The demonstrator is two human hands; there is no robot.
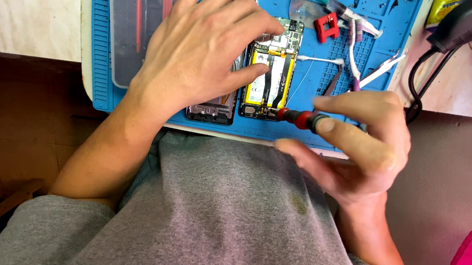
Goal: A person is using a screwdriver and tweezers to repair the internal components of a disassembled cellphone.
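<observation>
Two hands work over an opened phone lying on the blue mat, and I take that phone as my landmark. My left hand rests spread across its left side, grasping nothing, thumb pressed on the yellow-edged battery. My right hand pinches a red-and-black screwdriver between thumb and fingers, its tip at the phone's lower edge. Right of the phone lie tweezers and a red block; above it, a translucent pick. I judge that a slip of the tip could gouge the battery or flex cables, and a loosened screw could roll off toward my lap.
</observation>
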